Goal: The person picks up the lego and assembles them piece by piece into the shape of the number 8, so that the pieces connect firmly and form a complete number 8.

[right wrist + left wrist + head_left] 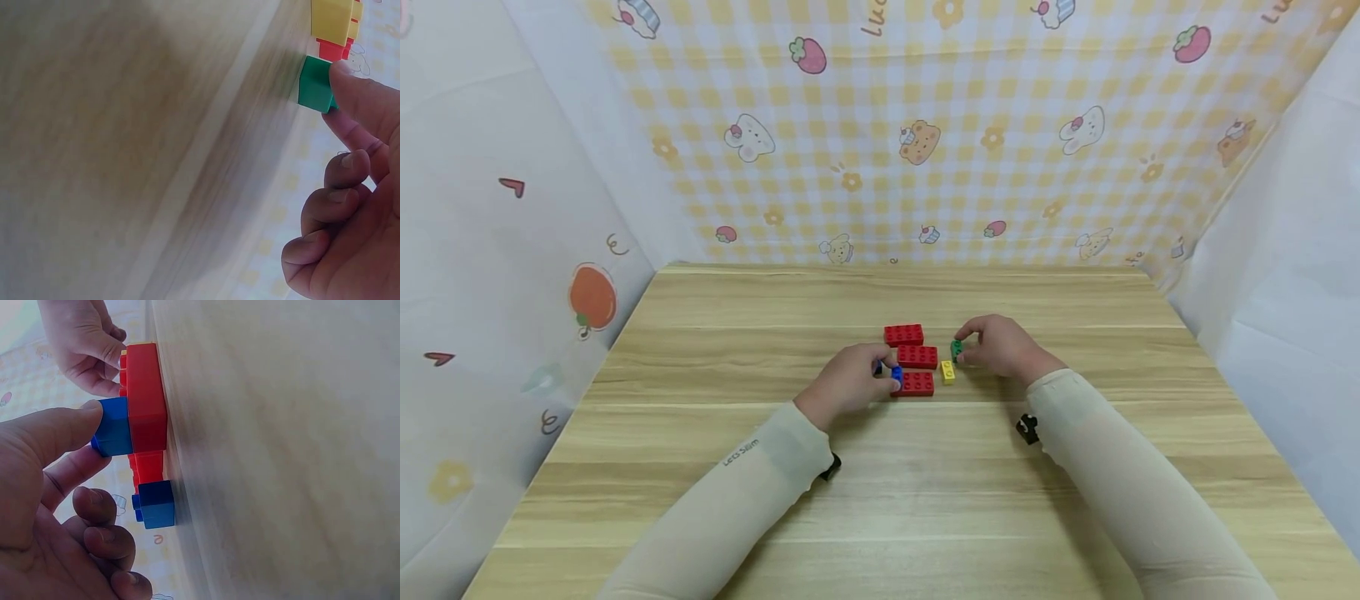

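Note:
Between thumb and index finger, my left hand (850,381) pinches a small blue brick (114,428). That brick sits against the studs at the left end of the nearest red brick (919,383); whether it is pressed fully down I cannot tell. A second blue brick (158,505) stands on the table beyond, partly covered by the left hand in the head view. My right hand (1003,346) pinches a small green brick (315,84) by thumb and index finger, its other fingers curled. A yellow brick (948,372) lies between the hands, close to the green one.
Two more red bricks, a middle one (917,357) and a far one (903,335), lie behind the nearest one. All stand on a wood-grain table (910,500). A patterned cloth (880,150) hangs along its back edge, with white cloth at both sides.

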`<state>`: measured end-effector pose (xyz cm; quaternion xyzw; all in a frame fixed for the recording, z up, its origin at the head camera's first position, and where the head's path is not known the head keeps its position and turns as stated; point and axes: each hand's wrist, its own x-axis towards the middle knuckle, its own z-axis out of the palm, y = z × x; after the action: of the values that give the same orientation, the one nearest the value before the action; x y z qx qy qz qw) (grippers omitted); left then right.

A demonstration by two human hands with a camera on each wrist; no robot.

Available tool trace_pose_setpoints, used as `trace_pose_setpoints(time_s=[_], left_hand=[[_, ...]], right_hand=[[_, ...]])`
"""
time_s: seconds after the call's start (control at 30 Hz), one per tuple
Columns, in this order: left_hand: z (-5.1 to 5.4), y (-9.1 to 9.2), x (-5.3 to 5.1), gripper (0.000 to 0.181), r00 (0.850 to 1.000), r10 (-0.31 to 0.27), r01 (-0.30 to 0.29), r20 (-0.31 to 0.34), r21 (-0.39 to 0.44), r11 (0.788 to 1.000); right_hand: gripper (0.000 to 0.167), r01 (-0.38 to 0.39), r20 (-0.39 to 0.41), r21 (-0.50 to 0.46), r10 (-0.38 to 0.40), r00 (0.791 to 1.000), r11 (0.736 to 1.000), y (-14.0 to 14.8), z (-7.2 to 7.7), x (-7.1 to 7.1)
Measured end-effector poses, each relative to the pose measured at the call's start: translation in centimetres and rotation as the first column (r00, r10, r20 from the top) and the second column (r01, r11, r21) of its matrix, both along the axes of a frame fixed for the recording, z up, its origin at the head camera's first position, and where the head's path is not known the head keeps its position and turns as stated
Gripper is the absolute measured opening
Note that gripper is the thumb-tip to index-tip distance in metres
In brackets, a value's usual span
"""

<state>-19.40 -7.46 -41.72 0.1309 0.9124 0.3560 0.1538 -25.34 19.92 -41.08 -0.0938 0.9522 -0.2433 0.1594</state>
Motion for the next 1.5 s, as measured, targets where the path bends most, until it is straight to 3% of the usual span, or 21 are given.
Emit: trace_pose_setpoints(time_s=[0.57,0.83,1.17,1.5], left_hand=[[-0.2,0.0,-0.2,0.017,1.000,-0.005,0.005,-0.003,0.007,1.000],[-0.2,0.0,-0.2,0.018,1.000,-0.018,0.018,-0.018,-0.007,1.000],[-0.3,0.0,-0.3,0.016,1.000,-0.012,0.012,-0.015,0.002,1.000],[-0.2,0.0,-0.2,0.015,1.000,-0.008,0.008,-0.014,0.014,1.000]], right_hand=[[0.028,-0.012,-0.012,-0.010,0.012,1.000,1.000,-0.1,-0.1,0.0],[0.028,0.009,-0.010,-0.033,-0.010,1.000,0.999,0.1,0.7,0.6],[0.028,-0.055,-0.035,-0.054,0.053,0.998,0.997,-0.7,2.2,2.0],[0.026,-0.134,-0.049,-0.107,0.129,0.990,0.985,-2.0,1.8,3.4]])
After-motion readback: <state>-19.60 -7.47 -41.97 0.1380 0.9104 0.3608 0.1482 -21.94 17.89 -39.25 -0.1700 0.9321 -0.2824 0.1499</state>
